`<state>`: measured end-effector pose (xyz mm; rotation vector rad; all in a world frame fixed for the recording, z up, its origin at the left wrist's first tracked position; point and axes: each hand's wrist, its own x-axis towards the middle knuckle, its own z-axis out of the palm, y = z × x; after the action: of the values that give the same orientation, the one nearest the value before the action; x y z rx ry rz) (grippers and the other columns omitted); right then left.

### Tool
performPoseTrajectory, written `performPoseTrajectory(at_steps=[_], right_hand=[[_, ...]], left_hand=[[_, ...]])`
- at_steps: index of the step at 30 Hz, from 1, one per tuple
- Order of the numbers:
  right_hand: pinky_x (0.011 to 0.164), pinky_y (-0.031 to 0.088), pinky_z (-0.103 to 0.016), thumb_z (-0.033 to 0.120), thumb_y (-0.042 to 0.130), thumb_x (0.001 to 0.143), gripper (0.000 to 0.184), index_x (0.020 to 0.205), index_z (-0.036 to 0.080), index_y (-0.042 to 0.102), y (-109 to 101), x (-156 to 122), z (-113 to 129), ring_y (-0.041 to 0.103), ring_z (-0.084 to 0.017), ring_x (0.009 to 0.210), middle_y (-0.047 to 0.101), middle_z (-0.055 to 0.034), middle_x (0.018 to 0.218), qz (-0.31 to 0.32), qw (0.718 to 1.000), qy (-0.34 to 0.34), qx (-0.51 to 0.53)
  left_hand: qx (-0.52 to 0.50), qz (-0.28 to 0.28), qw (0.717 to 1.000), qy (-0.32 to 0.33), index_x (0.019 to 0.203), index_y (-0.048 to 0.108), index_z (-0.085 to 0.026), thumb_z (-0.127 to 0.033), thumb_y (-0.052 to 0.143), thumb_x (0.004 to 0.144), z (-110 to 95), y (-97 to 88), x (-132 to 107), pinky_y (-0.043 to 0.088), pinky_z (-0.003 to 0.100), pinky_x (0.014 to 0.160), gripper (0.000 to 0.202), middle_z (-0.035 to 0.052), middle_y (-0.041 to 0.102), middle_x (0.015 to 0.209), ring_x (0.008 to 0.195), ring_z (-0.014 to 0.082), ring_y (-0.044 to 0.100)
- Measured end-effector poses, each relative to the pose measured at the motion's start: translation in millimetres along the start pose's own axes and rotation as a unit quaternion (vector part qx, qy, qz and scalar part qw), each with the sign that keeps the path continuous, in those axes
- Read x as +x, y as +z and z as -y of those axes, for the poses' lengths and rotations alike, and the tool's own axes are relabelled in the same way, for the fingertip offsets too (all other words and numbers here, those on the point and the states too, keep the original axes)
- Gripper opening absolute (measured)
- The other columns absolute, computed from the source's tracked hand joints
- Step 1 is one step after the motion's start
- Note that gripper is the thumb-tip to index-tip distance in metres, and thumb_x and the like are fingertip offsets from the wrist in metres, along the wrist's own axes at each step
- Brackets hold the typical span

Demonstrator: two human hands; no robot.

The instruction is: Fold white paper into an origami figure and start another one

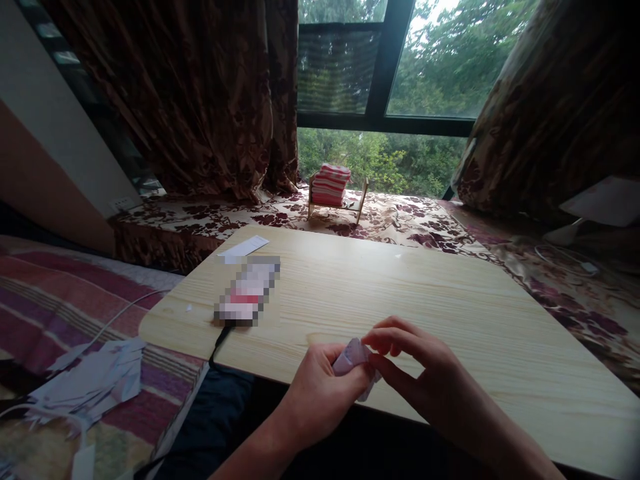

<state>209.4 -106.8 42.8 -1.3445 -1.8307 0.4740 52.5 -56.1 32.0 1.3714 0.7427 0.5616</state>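
Note:
Over the near edge of the table, my left hand [320, 380] is closed around a small folded piece of pale paper [351, 355], with the thumb pressed on it. My right hand [417, 363] meets the paper's right side, its thumb and index fingertip pinching at the upper edge. Part of the paper is hidden behind the fingers. On the table's left lies a pixelated phone-like device [249, 291] with a black cable. Behind it is a flat white paper strip [245, 249].
The light wooden table [400, 287] stands before a window seat. A small wooden rack [361, 205] there bears folded pink striped cloths [331, 184]. A pile of white paper strips [97, 380] and white cables lie on the striped bed cover [167, 363] at left. A white lamp [603, 200] stands right.

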Motion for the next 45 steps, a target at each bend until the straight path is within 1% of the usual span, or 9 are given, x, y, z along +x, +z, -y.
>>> performPoseTrajectory(at_steps=[4,10,18,20,23,27,33,39,45], right_hand=[[0.065,0.047,-0.025,0.015,0.055,0.087,0.012,0.094,0.023,0.06,-3,1,4,0.055,-0.012,0.072,0.061,-0.0008,0.083,0.02,1.0,0.01,-0.008],[0.065,0.045,-0.023,0.015,0.057,0.085,0.008,0.087,0.023,0.059,-6,-1,-2,0.054,-0.011,0.072,0.06,0.0002,0.083,0.044,0.999,0.016,0.0],[0.062,0.044,-0.023,0.015,0.056,0.085,0.009,0.08,0.021,0.06,-15,6,1,0.055,-0.011,0.068,0.06,0.0001,0.08,0.099,0.994,0.049,-0.026],[0.063,0.044,-0.024,0.017,0.054,0.086,0.009,0.083,0.021,0.061,-17,8,3,0.056,-0.012,0.07,0.061,-0.0007,0.082,0.107,0.992,0.04,-0.052],[0.064,0.043,-0.025,0.016,0.054,0.086,0.012,0.091,0.023,0.063,-21,12,6,0.056,-0.013,0.072,0.062,-0.0017,0.086,0.128,0.986,0.001,-0.105],[0.062,0.042,-0.024,0.011,0.054,0.085,0.014,0.083,0.021,0.063,-24,16,10,0.055,-0.013,0.07,0.061,-0.002,0.081,0.156,0.972,-0.06,-0.165],[0.059,0.04,-0.024,0.008,0.05,0.086,0.016,0.083,0.019,0.062,-21,9,9,0.053,-0.013,0.067,0.062,-0.003,0.079,0.111,0.968,-0.114,-0.195],[0.057,0.04,-0.024,0.008,0.048,0.089,0.017,0.086,0.018,0.062,-22,2,8,0.053,-0.013,0.066,0.062,-0.004,0.081,0.09,0.968,-0.133,-0.193],[0.058,0.043,-0.023,0.007,0.046,0.088,0.022,0.093,0.019,0.064,-23,-1,4,0.056,-0.012,0.069,0.063,-0.0045,0.083,0.076,0.973,-0.131,-0.174]], left_hand=[[0.004,0.004,1.0,0.0,0.064,0.052,-0.014,-0.029,0.058,0.08,-1,0.4,-2,0.021,0.022,0.048,0.023,-0.0042,0.035,0.058,0.055,0.0076,0.027],[0.002,0.016,1.0,0.01,0.064,0.051,-0.014,-0.027,0.056,0.08,-1,0.7,-4,0.021,0.022,0.048,0.021,-0.0043,0.035,0.059,0.055,0.0075,0.028],[0.044,0.03,0.999,-0.005,0.064,0.048,-0.015,-0.023,0.054,0.079,2,-1.3,-4,0.02,0.023,0.048,0.017,-0.0036,0.036,0.06,0.056,0.0077,0.028],[0.051,0.031,0.998,-0.008,0.064,0.048,-0.015,-0.021,0.052,0.078,3,-2.2,-4,0.02,0.023,0.048,0.016,-0.0036,0.035,0.06,0.055,0.0077,0.028],[0.052,0.027,0.998,-0.012,0.063,0.048,-0.015,-0.022,0.052,0.078,3,-3.3,-3,0.02,0.023,0.048,0.017,-0.0035,0.036,0.06,0.055,0.0077,0.028],[0.053,0.025,0.998,-0.011,0.062,0.048,-0.014,-0.023,0.052,0.078,3,-4.2,-1,0.021,0.023,0.049,0.019,-0.0032,0.036,0.059,0.056,0.0082,0.03],[0.034,0.001,0.999,0.001,0.057,0.043,-0.016,-0.02,0.051,0.076,2,-4.2,-2,0.022,0.023,0.049,0.021,-0.0038,0.034,0.057,0.055,0.0082,0.029],[-0.007,0.006,1.0,-0.004,0.057,0.045,-0.015,-0.02,0.052,0.075,2,-3.7,-3,0.022,0.023,0.05,0.019,-0.0038,0.036,0.057,0.055,0.008,0.029],[-0.04,-0.005,0.999,-0.012,0.057,0.046,-0.015,-0.022,0.055,0.075,0,-1.2,-2,0.022,0.023,0.051,0.021,-0.0037,0.036,0.057,0.056,0.0082,0.029]])
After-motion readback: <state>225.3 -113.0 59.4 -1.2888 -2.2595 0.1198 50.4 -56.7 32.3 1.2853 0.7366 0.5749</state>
